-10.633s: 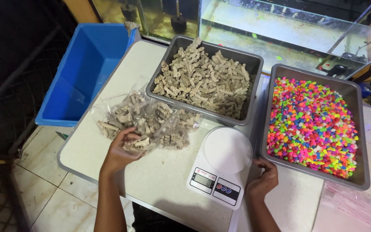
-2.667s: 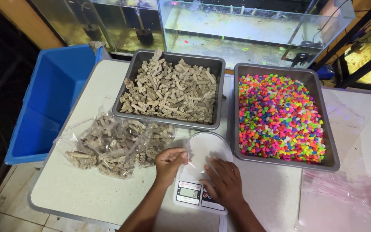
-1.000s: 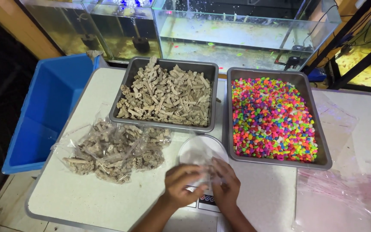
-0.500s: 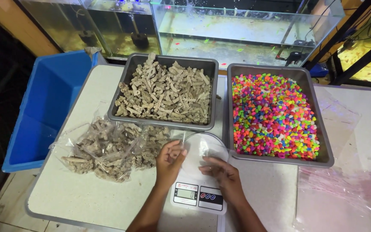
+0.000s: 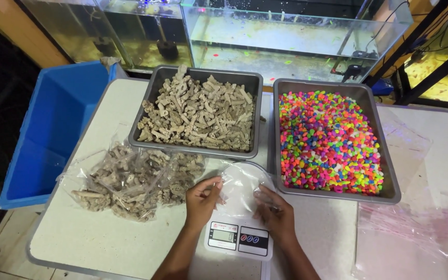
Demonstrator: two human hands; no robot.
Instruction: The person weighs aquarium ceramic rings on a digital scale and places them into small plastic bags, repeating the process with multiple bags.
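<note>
- Head view: both hands work over a white kitchen scale (image 5: pixel 238 236) at the near edge of the white table (image 5: pixel 105 243); its dark display and two round buttons face the person.
- Left hand (image 5: pixel 201 199) pinches the left edge of a clear plastic bag (image 5: pixel 239 186); right hand (image 5: pixel 276 212) pinches its right edge; both are closed on the film.
- The bag lies on the scale's round platform, spread between the hands, its long axis roughly left to right; which way its mouth points cannot be told.
- Filled clear bags of grey-brown pieces (image 5: pixel 136 179) lie heaped just left of the scale.
- Behind them, a metal tray of grey-brown pieces (image 5: pixel 198 111); beside it, a metal tray of multicoloured pebbles (image 5: pixel 327 140).
- Loose clear bags (image 5: pixel 410 233) lie flat at the right; a blue bin (image 5: pixel 53 129) stands left of the table.
</note>
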